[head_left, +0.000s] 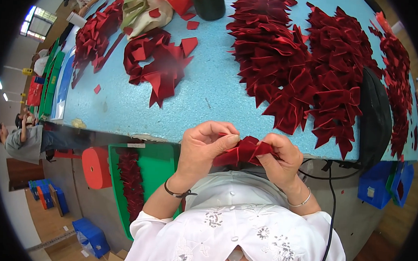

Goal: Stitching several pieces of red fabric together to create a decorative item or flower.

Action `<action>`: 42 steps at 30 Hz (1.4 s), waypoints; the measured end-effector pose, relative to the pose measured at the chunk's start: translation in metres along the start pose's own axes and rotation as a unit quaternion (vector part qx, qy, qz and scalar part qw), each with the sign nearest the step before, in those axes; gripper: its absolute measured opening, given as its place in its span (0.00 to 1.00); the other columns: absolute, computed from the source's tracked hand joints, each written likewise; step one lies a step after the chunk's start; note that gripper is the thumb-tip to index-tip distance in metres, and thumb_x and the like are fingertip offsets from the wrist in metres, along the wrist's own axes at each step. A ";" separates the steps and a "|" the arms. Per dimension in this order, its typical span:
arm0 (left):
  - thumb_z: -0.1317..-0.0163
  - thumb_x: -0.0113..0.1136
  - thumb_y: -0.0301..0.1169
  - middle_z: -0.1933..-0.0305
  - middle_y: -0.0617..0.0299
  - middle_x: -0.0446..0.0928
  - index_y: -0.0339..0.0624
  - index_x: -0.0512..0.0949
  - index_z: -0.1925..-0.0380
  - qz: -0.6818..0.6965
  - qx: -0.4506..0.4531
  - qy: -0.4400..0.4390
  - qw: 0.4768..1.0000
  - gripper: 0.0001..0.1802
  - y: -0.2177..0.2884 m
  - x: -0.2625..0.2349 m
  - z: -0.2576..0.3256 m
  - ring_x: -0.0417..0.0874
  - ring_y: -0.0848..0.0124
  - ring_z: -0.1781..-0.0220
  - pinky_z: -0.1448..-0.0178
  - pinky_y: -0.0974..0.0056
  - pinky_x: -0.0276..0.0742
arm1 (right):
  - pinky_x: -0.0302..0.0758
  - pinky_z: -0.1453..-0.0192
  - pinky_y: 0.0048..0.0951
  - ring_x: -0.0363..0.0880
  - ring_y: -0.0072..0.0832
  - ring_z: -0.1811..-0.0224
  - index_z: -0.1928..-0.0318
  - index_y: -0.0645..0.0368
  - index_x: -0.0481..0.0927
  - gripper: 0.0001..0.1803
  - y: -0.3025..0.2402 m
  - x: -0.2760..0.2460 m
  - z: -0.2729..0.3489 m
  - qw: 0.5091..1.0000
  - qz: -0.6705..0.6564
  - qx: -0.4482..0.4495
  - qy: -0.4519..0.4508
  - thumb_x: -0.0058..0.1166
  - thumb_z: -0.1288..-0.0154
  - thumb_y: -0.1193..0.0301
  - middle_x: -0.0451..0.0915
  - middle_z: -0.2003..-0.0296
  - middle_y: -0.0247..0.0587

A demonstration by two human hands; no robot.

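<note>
Between my two hands, at the table's front edge, is a dark red velvet bow (246,151). My left hand (208,143) pinches its left end between thumb and fingers. The right end is gripped the same way by my right hand (282,156). Beyond my hands lie long overlapping rows of finished-looking red bows, one row (273,54) in the middle and another (335,75) to its right. Loose red velvet pieces (158,65) lie in a heap to the left of them.
The blue table (210,98) has a worn front edge. On it are a cloth bag (146,13), a dark cylinder (207,2) and a black bag (375,119). Below left stands a green crate (158,165) holding bows, beside a red roll (95,167). A black cable (331,206) hangs at right.
</note>
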State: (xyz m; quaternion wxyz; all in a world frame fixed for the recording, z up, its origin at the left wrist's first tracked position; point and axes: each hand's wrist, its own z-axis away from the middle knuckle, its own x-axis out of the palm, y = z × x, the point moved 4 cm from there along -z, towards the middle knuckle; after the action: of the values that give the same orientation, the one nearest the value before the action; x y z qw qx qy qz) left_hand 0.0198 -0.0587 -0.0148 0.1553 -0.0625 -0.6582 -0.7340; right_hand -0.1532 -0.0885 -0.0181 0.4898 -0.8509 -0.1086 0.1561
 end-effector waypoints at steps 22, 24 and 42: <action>0.50 0.58 0.11 0.55 0.54 0.76 0.31 0.72 0.58 0.107 -0.007 -0.097 0.989 0.17 0.016 -0.009 0.007 0.79 0.70 0.53 0.45 0.66 0.76 | 0.74 0.67 0.23 0.76 0.26 0.73 0.65 0.68 0.75 0.10 -0.007 0.002 0.002 0.997 0.007 -0.074 0.028 0.60 0.50 0.83 0.78 0.74 0.43; 0.50 0.58 0.11 0.55 0.54 0.76 0.31 0.72 0.58 0.095 0.007 -0.101 0.990 0.17 0.015 -0.011 0.007 0.79 0.70 0.54 0.46 0.66 0.77 | 0.74 0.67 0.23 0.76 0.25 0.73 0.65 0.68 0.76 0.10 -0.007 0.005 0.002 0.997 -0.001 -0.071 0.024 0.60 0.50 0.83 0.78 0.74 0.43; 0.49 0.59 0.12 0.60 0.54 0.78 0.31 0.74 0.61 0.105 0.082 -0.064 0.989 0.14 0.009 -0.011 0.004 0.79 0.71 0.57 0.52 0.69 0.77 | 0.76 0.63 0.23 0.77 0.24 0.73 0.65 0.67 0.76 0.09 -0.006 0.009 -0.002 0.997 -0.010 -0.036 0.072 0.60 0.49 0.81 0.79 0.72 0.43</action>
State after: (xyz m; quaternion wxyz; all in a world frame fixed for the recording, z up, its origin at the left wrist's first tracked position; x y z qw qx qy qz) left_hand 0.0325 -0.0535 -0.0093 0.1934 -0.1651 -0.7149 -0.6513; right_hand -0.1446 -0.0836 -0.0134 0.4673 -0.8757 -0.0872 0.0853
